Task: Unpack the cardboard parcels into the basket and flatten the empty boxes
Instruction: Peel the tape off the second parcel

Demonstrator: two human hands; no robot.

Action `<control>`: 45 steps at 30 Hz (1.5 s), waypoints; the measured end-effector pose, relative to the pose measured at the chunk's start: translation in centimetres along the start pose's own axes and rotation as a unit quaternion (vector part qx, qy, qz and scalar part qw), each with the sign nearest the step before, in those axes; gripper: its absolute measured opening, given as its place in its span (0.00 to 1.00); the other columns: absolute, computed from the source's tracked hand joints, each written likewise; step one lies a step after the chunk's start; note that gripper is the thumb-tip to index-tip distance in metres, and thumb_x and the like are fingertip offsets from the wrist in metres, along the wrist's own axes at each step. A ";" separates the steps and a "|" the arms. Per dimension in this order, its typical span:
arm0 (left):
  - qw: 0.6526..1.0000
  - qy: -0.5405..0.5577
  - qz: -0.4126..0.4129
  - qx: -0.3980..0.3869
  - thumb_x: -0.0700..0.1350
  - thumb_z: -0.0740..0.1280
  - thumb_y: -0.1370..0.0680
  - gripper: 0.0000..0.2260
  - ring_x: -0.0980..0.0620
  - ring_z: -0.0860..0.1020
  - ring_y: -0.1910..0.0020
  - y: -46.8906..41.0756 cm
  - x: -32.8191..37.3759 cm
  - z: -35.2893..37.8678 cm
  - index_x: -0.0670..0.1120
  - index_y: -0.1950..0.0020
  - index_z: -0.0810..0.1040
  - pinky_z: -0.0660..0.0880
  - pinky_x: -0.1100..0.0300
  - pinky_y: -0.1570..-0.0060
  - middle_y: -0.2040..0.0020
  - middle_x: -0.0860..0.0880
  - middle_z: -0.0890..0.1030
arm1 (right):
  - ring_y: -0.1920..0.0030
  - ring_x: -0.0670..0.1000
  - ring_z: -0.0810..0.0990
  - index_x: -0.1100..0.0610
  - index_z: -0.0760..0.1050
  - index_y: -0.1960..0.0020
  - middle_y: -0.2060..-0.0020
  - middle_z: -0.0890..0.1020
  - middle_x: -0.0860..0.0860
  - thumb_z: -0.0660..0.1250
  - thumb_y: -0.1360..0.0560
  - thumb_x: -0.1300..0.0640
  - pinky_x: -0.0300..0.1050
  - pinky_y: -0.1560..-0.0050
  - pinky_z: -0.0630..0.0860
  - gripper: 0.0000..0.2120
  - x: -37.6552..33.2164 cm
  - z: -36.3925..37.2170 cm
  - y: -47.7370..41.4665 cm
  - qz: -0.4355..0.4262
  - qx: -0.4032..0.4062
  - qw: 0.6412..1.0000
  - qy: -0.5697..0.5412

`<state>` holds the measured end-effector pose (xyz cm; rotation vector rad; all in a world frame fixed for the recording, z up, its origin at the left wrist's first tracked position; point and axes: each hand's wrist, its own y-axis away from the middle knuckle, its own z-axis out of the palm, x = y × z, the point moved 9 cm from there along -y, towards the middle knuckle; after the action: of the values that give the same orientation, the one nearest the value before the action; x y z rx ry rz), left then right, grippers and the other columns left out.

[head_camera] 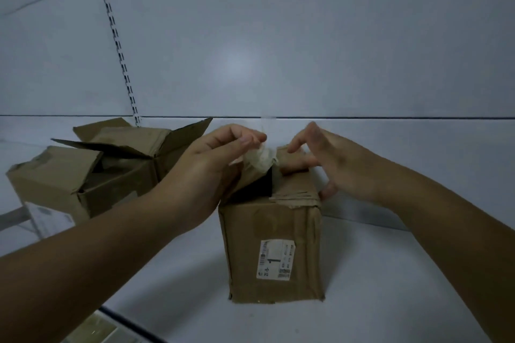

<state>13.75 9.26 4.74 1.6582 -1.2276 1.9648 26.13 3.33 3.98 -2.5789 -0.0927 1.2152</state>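
Note:
A tall brown cardboard parcel [274,248] with a white shipping label stands on the white shelf in front of me. Its top is partly torn open, with a dark gap showing. My left hand [211,164] pinches a crumpled strip of clear packing tape [260,157] above the parcel's top. My right hand [331,160] rests on the parcel's right top flap, fingers spread and pressing down, thumb against the right side. A second cardboard box [92,172] sits to the left with its flaps open. No basket is in view.
The white shelf surface [390,273] runs to a white back panel with a slotted metal upright [122,64]. The shelf's dark front edge [131,323] shows at the bottom left, with something pale below it.

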 end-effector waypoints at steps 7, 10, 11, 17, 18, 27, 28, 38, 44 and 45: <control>0.996 0.039 -0.034 -0.077 0.45 0.67 0.28 0.10 0.40 0.78 0.47 0.0 0.2 1.3 0.52 0.47 0.75 0.74 0.48 0.48 0.45 0.45 0.78 | 0.32 0.41 0.64 0.38 0.65 0.33 0.30 0.64 0.40 0.65 0.33 0.34 0.48 0.34 0.65 0.30 -4.0 0.9 0.9 -0.188 0.088 0.952 0.223; 0.997 -0.070 0.014 -0.038 0.51 0.71 0.33 0.13 0.40 0.76 0.49 0.7 0.6 1.2 0.52 0.51 0.75 0.74 0.43 0.48 0.49 0.45 0.77 | 0.47 0.39 0.76 0.44 0.78 0.45 0.40 0.76 0.40 0.65 0.30 0.43 0.36 0.50 0.75 0.15 -4.9 1.0 1.2 -0.210 0.077 0.960 0.166; 0.992 -0.118 0.036 -0.001 0.54 0.72 0.34 0.13 0.41 0.78 0.48 1.1 0.9 0.7 0.53 0.53 0.76 0.75 0.43 0.48 0.49 0.46 0.78 | 0.52 0.39 0.78 0.44 0.79 0.49 0.47 0.79 0.39 0.65 0.29 0.44 0.34 0.56 0.75 0.10 -5.1 1.0 1.4 -0.214 0.086 0.958 0.172; 0.983 -0.155 0.064 0.071 0.57 0.66 0.30 0.08 0.57 0.78 0.51 3.5 0.4 -0.7 0.59 0.54 0.80 0.74 0.65 0.55 0.55 0.56 0.81 | 0.72 0.38 0.75 0.48 0.79 0.67 0.73 0.79 0.38 0.66 0.33 0.37 0.32 0.71 0.66 0.15 -2.7 -1.1 0.7 -0.082 0.126 0.974 0.168; 0.971 -0.223 0.071 0.045 0.60 0.68 0.30 0.10 0.60 0.77 0.49 3.8 0.0 0.3 0.61 0.51 0.78 0.73 0.67 0.53 0.52 0.59 0.80 | 0.73 0.39 0.74 0.49 0.79 0.68 0.74 0.79 0.40 0.66 0.34 0.37 0.34 0.71 0.66 0.16 -2.3 -1.5 0.7 -0.065 0.131 0.976 0.159; 0.960 -0.262 0.097 0.018 0.53 0.73 0.36 0.13 0.66 0.73 0.40 3.1 -2.5 -0.1 0.55 0.52 0.80 0.71 0.67 0.40 0.44 0.62 0.78 | 0.73 0.42 0.70 0.48 0.77 0.66 0.75 0.77 0.42 0.67 0.27 0.50 0.41 0.69 0.68 0.10 -2.1 0.0 0.5 -0.084 0.065 0.990 0.094; 0.960 -0.257 0.105 0.013 0.53 0.73 0.35 0.13 0.65 0.73 0.39 3.1 -2.7 -0.1 0.55 0.52 0.80 0.71 0.66 0.39 0.44 0.62 0.79 | 0.74 0.41 0.69 0.48 0.76 0.66 0.76 0.76 0.41 0.66 0.25 0.52 0.36 0.70 0.67 0.10 -2.2 0.1 0.5 -0.085 0.059 0.991 0.086; 0.901 -0.403 0.144 0.063 0.65 0.60 0.34 0.18 0.69 0.70 0.44 3.6 0.9 2.1 0.59 0.50 0.78 0.66 0.75 0.47 0.50 0.68 0.77 | 0.77 0.44 0.67 0.55 0.75 0.59 0.70 0.72 0.50 0.57 0.21 0.47 0.36 0.80 0.63 0.15 2.8 -4.0 0.1 0.065 0.246 0.917 -0.307; 0.790 -0.586 0.113 -0.143 0.65 0.59 0.34 0.24 0.69 0.62 0.37 1.8 -1.6 4.9 0.66 0.38 0.64 0.47 0.51 0.28 0.39 0.68 0.70 | 0.61 0.45 0.78 0.50 0.74 0.56 0.59 0.79 0.48 0.52 0.21 0.43 0.46 0.54 0.77 0.16 0.3 -9.5 2.7 -0.015 0.412 0.900 -0.140; 0.808 -0.550 0.089 -0.193 0.60 0.62 0.35 0.23 0.70 0.64 0.38 1.4 -1.9 3.4 0.67 0.40 0.65 0.47 0.53 0.28 0.40 0.68 0.71 | 0.55 0.46 0.80 0.48 0.74 0.53 0.55 0.80 0.47 0.51 0.21 0.43 0.50 0.49 0.78 0.15 0.5 -10.5 3.2 -0.025 0.419 0.884 -0.205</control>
<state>15.61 6.45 2.34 2.5410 -1.9933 0.5437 34.29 -2.04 9.09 -1.5524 0.2325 1.3642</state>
